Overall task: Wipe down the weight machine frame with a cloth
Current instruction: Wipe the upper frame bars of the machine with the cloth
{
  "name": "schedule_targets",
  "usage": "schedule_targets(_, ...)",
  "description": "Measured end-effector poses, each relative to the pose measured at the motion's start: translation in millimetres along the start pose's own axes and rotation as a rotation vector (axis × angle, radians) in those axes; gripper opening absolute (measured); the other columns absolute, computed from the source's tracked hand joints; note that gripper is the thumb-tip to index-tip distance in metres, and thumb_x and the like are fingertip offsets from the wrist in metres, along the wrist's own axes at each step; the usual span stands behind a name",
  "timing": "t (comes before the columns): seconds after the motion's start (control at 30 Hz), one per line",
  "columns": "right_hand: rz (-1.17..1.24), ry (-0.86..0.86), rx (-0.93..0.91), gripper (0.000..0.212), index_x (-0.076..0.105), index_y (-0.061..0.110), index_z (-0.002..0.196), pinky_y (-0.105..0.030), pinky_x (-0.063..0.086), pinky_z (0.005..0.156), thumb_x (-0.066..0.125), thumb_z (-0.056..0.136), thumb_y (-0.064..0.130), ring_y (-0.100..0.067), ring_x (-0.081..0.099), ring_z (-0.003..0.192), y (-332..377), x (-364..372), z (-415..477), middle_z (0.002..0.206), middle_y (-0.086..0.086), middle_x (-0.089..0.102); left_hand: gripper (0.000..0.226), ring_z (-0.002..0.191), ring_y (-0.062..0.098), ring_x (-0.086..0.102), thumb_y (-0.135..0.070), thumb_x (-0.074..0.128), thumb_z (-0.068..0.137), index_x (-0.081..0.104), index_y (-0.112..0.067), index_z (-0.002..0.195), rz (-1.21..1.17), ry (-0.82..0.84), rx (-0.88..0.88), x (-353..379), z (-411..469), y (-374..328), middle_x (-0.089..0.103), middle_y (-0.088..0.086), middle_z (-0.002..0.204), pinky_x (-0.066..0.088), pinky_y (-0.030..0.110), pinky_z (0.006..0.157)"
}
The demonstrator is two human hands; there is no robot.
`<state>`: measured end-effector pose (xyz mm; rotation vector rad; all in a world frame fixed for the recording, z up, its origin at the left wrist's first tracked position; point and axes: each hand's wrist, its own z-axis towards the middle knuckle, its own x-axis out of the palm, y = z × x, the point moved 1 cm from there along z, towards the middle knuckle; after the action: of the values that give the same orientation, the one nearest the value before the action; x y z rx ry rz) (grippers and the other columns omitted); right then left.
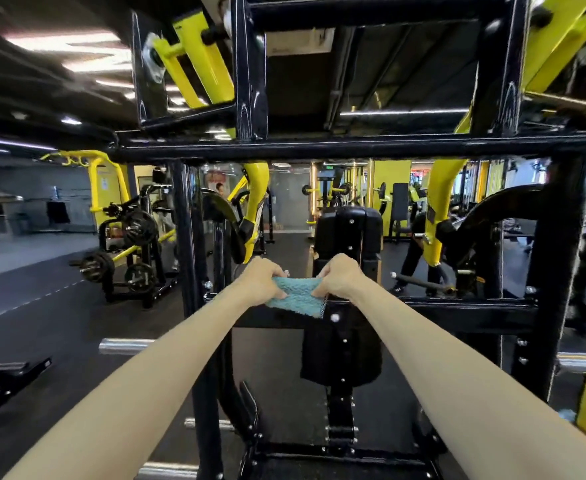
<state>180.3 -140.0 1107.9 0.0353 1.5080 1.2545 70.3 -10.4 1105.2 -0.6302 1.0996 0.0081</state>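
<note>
Here: gym hall, dark rubber floor, yellow-and-black plate-loaded machines at left. The black steel weight machine frame fills the view, with a black padded backrest just behind its lower crossbar. A person in dark clothes stands beyond, right. The left hand and right hand both pinch the turquoise textured cloth, stretched between them and apparently touching the crossbar.
</note>
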Motion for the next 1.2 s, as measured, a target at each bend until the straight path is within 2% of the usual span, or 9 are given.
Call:
schedule_targets(0.13,0.236,-0.148,0.003,0.014,0.071,0.003,0.089,-0.024,0.045,0.065,0.075,0.076,0.004,-0.014,0.057,0.080,11.0,-30.9,-5.4,0.085,-0.006,0.064,0.021,0.094,0.017,0.055,-0.015,0.073,0.083,0.069,-0.008,0.102,-0.188,0.038,0.005,-31.5,8.7,-22.0,0.059,0.007,0.103,0.046,0.023,0.079)
schedule_targets(0.23,0.725,-0.098,0.102,0.014,0.064,0.008,0.099,-0.034,0.050,0.085,0.065,0.085,0.008,-0.018,0.061,0.092,13.2,-47.7,-8.2,0.100,-0.006,0.064,0.027,0.092,0.019,0.055,-0.018,0.070,0.081,0.062,-0.011,0.106,-0.860,-0.029,-0.173,-38.5,16.5,-41.1,0.062,0.005,0.102,0.040,0.034,0.087)
schedule_targets(0.33,0.955,-0.089,0.108,0.008,0.058,0.007,0.099,-0.037,0.055,0.072,0.060,0.091,0.004,-0.021,0.062,0.080,21.4,-61.4,-12.4,0.093,-0.010,0.063,0.017,0.101,0.028,0.057,-0.013,0.059,0.090,0.052,-0.013,0.106,-1.411,-0.039,-0.308,-20.2,21.8,-71.8,0.057,0.012,0.110,0.044,0.052,0.096)
schedule_targets(0.47,0.971,-0.216,0.190,0.010,0.056,0.000,0.099,-0.038,0.057,0.059,0.061,0.091,0.001,-0.026,0.062,0.083,2.3,-98.4,-13.8,0.095,-0.016,0.061,0.029,0.094,0.023,0.060,-0.007,0.064,0.089,0.052,-0.009,0.115,-1.422,-0.008,-0.242,7.0,30.0,-126.7,0.059,0.014,0.114,0.050,0.045,0.084)
schedule_targets(0.57,0.689,-0.150,0.183,0.047,0.051,0.000,0.127,-0.036,0.056,0.067,0.065,0.091,0.028,-0.022,0.062,0.086,-37.4,-142.5,-14.2,0.104,-0.011,0.060,0.035,0.094,0.020,0.061,0.002,0.062,0.086,0.053,-0.005,0.119,-1.334,-0.095,-0.119,19.9,50.8,-166.0,0.063,0.012,0.115,0.050,0.034,0.069)
schedule_targets(0.77,-0.511,-0.105,0.170,0.056,0.059,-0.003,0.111,-0.037,0.042,0.097,0.055,0.092,0.050,-0.033,0.050,0.121,-137.2,-256.7,-12.8,0.131,-0.020,0.050,0.043,0.093,0.030,0.063,-0.002,0.078,0.069,0.062,0.006,0.108,-0.978,-0.159,-0.263,65.4,97.4,-244.9,0.064,0.016,0.098,0.053,0.041,0.084)
schedule_targets(0.93,-0.631,-0.271,0.047,0.036,0.043,0.006,0.074,-0.036,0.040,0.084,0.060,0.086,0.035,-0.035,0.050,0.109,-198.0,-349.3,-3.5,0.105,-0.017,0.049,0.017,0.087,0.031,0.064,-0.005,0.073,0.072,0.060,-0.009,0.082,-1.052,-0.125,-0.199,111.0,136.5,-342.8,0.066,0.020,0.101,0.055,0.042,0.080)
schedule_targets(1.03,-0.646,-0.345,-0.016,0.023,0.053,0.009,0.100,-0.053,0.030,0.106,0.057,0.088,0.027,-0.032,0.053,0.109,-211.4,-389.6,4.5,0.112,-0.010,0.052,0.028,0.105,0.034,0.063,-0.016,0.074,0.060,0.061,-0.010,0.083,-1.046,-0.183,-0.108,116.4,168.0,-392.4,0.066,0.021,0.113,0.050,0.052,0.093)
schedule_targets(1.2,-0.646,-0.559,-0.141,0.035,0.056,0.013,0.118,-0.061,0.006,0.114,0.054,0.091,0.035,-0.030,0.052,0.119,-224.8,-463.9,27.8,0.117,-0.007,0.061,0.033,0.107,0.031,0.060,-0.014,0.060,0.090,0.055,-0.007,0.121,-0.966,-0.316,0.041,96.8,206.7,-473.1,0.061,0.016,0.118,0.049,0.045,0.094)
